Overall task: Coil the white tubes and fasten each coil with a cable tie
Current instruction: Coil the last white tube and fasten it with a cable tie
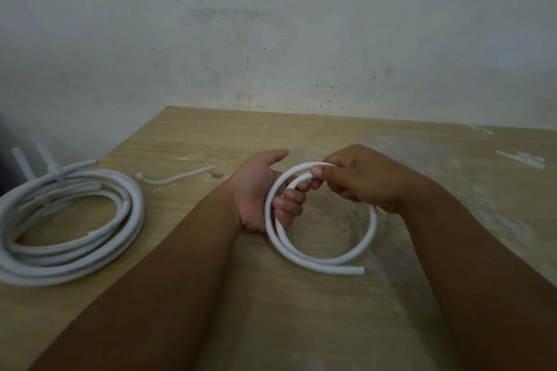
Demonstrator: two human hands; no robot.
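Over wooden table point(211, 135), both hands' grips close around white tube point(319, 259).

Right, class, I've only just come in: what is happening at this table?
A person is bending a short white tube into a loop over a wooden table. The left hand grips the loop's left side, while the right hand pinches the top where the tube overlaps itself. One cut end sticks out at the bottom right, and no tie is on this loop yet. A loose cable tie lies behind the hands. To the left lies a pile of coiled tubes, with ties showing at its top.
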